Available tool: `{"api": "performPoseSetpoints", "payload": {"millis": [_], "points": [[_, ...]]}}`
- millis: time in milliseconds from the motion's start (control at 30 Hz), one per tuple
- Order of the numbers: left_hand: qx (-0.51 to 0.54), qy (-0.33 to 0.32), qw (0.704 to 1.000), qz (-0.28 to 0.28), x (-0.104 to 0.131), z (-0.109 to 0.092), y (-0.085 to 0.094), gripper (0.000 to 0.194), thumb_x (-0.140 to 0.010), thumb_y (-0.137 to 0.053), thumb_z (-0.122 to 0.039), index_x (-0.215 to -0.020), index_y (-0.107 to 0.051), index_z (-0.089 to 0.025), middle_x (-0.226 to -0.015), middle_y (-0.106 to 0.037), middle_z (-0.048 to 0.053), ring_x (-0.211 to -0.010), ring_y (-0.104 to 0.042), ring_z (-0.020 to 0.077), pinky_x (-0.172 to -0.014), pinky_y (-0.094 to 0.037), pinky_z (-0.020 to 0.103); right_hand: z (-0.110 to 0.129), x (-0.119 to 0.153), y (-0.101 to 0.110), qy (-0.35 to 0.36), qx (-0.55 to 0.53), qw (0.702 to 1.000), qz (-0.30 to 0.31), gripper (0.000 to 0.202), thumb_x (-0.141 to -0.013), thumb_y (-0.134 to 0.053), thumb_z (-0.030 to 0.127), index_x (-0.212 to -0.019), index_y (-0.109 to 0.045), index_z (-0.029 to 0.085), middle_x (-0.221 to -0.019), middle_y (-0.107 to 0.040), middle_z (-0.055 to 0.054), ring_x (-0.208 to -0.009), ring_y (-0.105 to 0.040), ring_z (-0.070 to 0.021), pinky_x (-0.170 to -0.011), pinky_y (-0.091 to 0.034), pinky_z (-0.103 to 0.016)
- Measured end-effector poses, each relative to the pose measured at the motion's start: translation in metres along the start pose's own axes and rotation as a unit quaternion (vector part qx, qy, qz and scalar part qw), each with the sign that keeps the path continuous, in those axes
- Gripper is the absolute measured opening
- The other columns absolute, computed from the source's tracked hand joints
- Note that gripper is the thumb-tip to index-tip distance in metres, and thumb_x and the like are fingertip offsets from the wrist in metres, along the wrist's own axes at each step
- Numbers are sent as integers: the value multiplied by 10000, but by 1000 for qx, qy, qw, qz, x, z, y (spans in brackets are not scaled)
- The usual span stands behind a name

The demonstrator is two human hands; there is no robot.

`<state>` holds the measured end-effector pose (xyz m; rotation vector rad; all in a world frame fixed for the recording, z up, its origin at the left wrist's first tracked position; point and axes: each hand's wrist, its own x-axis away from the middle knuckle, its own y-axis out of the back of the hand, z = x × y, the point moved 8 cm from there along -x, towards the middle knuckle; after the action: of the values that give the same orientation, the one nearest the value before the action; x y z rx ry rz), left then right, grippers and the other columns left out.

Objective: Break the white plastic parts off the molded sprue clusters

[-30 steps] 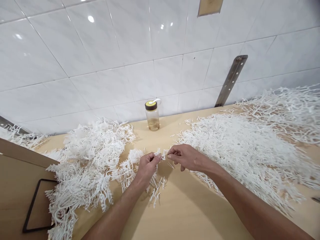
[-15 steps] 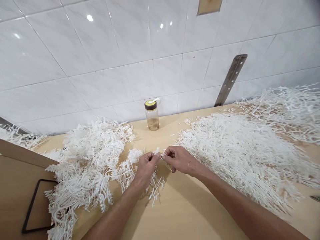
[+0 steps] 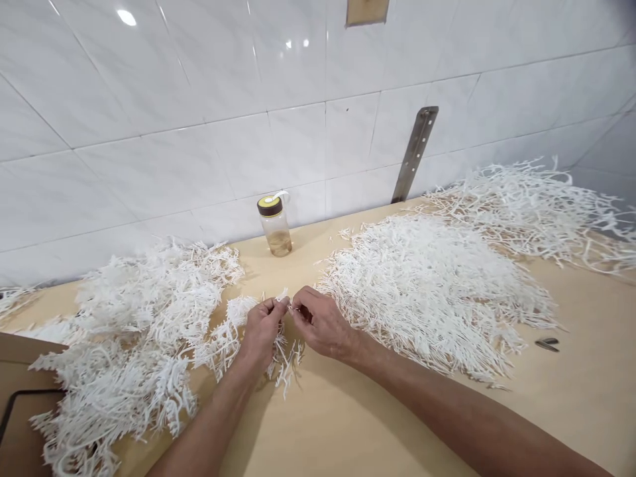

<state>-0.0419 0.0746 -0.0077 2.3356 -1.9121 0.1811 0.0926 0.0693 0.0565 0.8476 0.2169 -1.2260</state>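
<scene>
My left hand [image 3: 262,329] is closed, thumb and forefinger pinching a small white branched plastic-looking piece [image 3: 281,295] whose tips stick up above the fingers. Right beside it my right hand [image 3: 322,324] is closed too, its fingertips meeting the same piece at the left fingertips. The fingers hide most of what they grip. Under and beside the left hand lie loose white branched pieces [image 3: 285,371]. A large heap of white branched strands [image 3: 144,318] spreads to the left, and a wide pile of thin white sticks [image 3: 422,291] lies to the right of my right hand.
A clear bottle [image 3: 278,232] with a dark and yellow lid stands by the tiled wall [image 3: 209,159]. Longer white branches [image 3: 527,205] lie at the back right. A small dark metal object [image 3: 547,344] rests on the table [image 3: 397,430]. A brown box [image 3: 24,397] borders the left.
The camera has turned right, so everything sits further left in the picture. Both hands stay together at the piece; the right hand's fingers are curled more tightly.
</scene>
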Motion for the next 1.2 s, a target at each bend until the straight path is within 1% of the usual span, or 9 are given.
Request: {"api": "performPoseSetpoints", "payload": {"millis": [133, 300, 467, 567, 667, 733, 833, 967, 1200], "points": [[-14, -6, 1000, 7, 2, -2, -3, 489, -661, -754, -566, -577, -465, -181, -508, -356, -68, -491, -270, 74, -470, -217, 223, 12, 3, 0, 74, 22, 997, 16, 189, -906, -387, 114, -757, -413, 228, -736, -485, -16, -687, -459, -161, -633, -399, -285], [-17, -9, 1000, 4, 7, -8, -7, 499, -665, -748, -573, -562, -459, -180, -508, -321, -72, -485, -250, 68, -460, -196, 222, 12, 9, 3, 74, 9, 997, 5, 169, -924, -384, 94, -837, -443, 226, -796, -519, -38, -751, -504, -178, -674, -429, -306], [-24, -21, 999, -38, 2, -13, 11, 478, -699, -729, -538, -566, -435, -186, -516, -331, -70, -487, -261, 74, -458, -200, 225, 35, 16, -9, 103, -35, 993, 39, 146, -939, -405, 115, -867, -458, 230, -813, -552, -45, -765, -532, -184, -676, -460, -317], [-45, -32, 998, -11, -3, -15, 14, 469, -725, -713, -544, -574, -458, -180, -522, -347, -66, -488, -274, 75, -466, -217, 226, 25, 13, -11, 17, -61, 997, 47, 100, -938, -445, 183, -858, -486, 225, -841, -583, -46, -729, -544, -168, -608, -466, -292], [-35, -15, 999, 38, -4, -10, 8, 450, -737, -696, -565, -613, -515, -172, -522, -376, -62, -475, -288, 76, -467, -226, 227, -17, 9, 3, -171, -55, 984, 13, 102, -922, -505, 290, -854, -508, 214, -941, -629, -61, -695, -581, -151, -536, -466, -267], [-14, -7, 998, 59, -4, -6, 4, 435, -733, -701, -564, -646, -550, -165, -543, -416, -51, -480, -315, 76, -474, -232, 225, -40, 7, 12, -253, -27, 967, 24, 109, -910, -514, 324, -888, -510, 217, -828, -628, -24, -592, -562, -136, -502, -448, -264], [-4, -15, 997, 70, -2, -7, 1, 438, -727, -711, -555, -633, -536, -165, -559, -415, -47, -496, -317, 76, -487, -229, 223, -53, 2, 20, -252, 55, 961, 96, 102, -884, -522, 295, -816, -516, 219, -685, -592, 15, -583, -542, -142, -548, -422, -273], [-37, -25, 997, 60, 2, -12, -1, 489, -727, -693, -582, -578, -459, -180, -534, -323, -63, -496, -256, 75, -479, -192, 225, -46, -2, 21, -194, 146, 956, 167, 189, -900, -503, 311, -748, -545, 207, -711, -623, -12, -656, -553, -165, -611, -398, -293], [-106, -28, 992, 66, 9, -12, -11, 478, -724, -674, -573, -564, -439, -189, -497, -319, -71, -479, -258, 77, -466, -196, 226, -35, 4, 7, -264, 5, 943, 201, 291, -895, -534, 465, -849, -631, 195, -718, -655, -16, -499, -563, -123, -482, -394, -243]]}}
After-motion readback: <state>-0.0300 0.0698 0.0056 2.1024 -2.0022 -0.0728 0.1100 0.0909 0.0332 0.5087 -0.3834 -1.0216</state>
